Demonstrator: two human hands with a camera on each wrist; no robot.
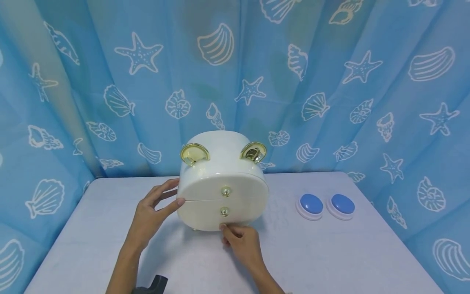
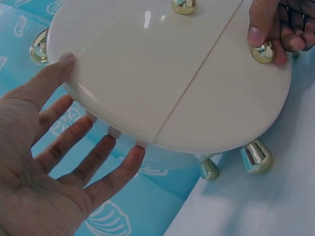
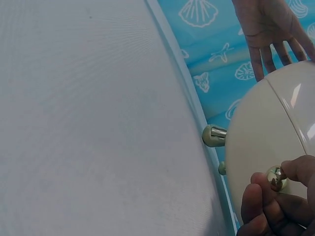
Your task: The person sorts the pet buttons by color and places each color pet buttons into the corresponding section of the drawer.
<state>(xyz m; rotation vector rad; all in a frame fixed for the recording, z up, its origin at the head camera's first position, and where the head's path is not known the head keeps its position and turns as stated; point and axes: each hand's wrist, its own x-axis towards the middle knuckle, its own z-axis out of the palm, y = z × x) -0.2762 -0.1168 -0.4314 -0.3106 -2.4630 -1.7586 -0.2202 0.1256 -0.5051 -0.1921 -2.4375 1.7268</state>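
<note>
A glossy white rounded box (image 1: pixel 205 179) with gold ear-shaped pieces (image 1: pixel 195 153) stands on short gold legs (image 2: pixel 257 156). Its front has seams and gold knobs (image 1: pixel 225 191) in a vertical row. My left hand (image 1: pixel 147 216) rests against the box's left side, fingers spread and fairly straight, thumb on the front edge by a seam. With thumb and fingers my right hand (image 1: pixel 242 245) pinches the lowest knob (image 3: pixel 277 178), below the lower seam; in the head view the hand hides that knob. The lower section looks flush with the front.
Two blue domed push buttons (image 1: pixel 311 203) on white bases stand to the right of the box. A white cloth (image 1: pixel 301 261) covers the table. Behind and at both sides hangs a blue curtain (image 1: pixel 220 98) with shells and starfish. A dark object (image 1: pixel 158 283) shows beside my left forearm.
</note>
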